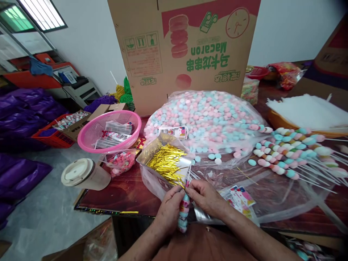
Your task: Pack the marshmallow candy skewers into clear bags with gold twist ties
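Observation:
Near the table's front edge, my left hand (170, 208) is closed around a wrapped marshmallow skewer (183, 212) in pastel pink and blue. Its candy end points down toward me and its stick end points away. My right hand (205, 195) pinches at the gathered neck of the wrapper, where a gold twist tie (182, 186) shows between the fingertips of both hands. Just beyond them sits an open box (145, 159) with many loose gold twist ties (167, 163). Printed wrappers (239, 201) lie beside my right forearm.
A large clear bag of pastel candies (206, 116) fills the middle, before a tall carton (174, 72). Unwrapped skewers (293, 148) lie at right, near a basket of white sticks (310, 110). At left are a pink basket (84, 134) with wrappers and a lidded cup (85, 174).

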### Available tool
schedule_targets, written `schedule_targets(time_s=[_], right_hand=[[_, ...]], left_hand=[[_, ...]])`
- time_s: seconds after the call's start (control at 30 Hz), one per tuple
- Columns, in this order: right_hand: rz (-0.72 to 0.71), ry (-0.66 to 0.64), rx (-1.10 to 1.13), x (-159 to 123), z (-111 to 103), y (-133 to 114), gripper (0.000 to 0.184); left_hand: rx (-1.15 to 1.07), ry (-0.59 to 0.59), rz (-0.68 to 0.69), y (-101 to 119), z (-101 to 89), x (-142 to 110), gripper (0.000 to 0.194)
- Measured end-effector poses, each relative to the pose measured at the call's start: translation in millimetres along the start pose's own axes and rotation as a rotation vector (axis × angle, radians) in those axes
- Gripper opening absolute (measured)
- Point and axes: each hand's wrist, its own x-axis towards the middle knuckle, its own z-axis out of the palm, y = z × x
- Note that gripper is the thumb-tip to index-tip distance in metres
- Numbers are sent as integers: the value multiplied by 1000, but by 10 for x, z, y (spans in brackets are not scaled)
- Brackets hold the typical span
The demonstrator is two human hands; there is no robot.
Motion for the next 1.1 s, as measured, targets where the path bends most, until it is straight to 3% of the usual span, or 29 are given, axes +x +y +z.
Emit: schedule_targets(time_s=[0.17,0.37,0.47,0.53,0.6,0.67,0.73,0.83,0.9,0.97,1.03,1.07,1.1], right_hand=[[16,127,-15,-66,-26,-17,22],[-249,-188,40,-175,-233,-193,28],[-232,-301,111,-174,-294,-234,28],[-184,-219,98,-160,-260,-198,29],[-208,16,-95,-150,-188,-125,30],[-317,218,-373,-151,-125,-49,29],[-448,284,-609,-155,-122,-10,24],[-604,343,-892,-148,-253,-80,22],[-648,489,-1040,-147,-372,-192,23],[-675,603,-1103,-159,-445,-296,24],[-743,550,-1081,-175,-447,-345,21],[-740,478,-1017,-180,-435,-344,17],[-685,421,-919,-182,-424,-332,14]], left_hand=[[-104,-30,-19,-27,-9,-14,28],[-255,-310,-263,69,-52,41,34],[-257,-413,-274,89,-51,95,50],[-279,-346,-255,92,-15,127,57],[-315,-204,-230,100,46,147,58],[-334,-90,-196,114,119,151,59],[-310,-40,-149,126,198,145,57],[-147,2,19,138,312,140,52],[20,60,172,181,366,148,57],[166,50,167,302,385,161,65],[246,-73,4,515,359,163,69],[251,-148,-22,642,329,157,73],[258,-147,45,767,290,145,75]])
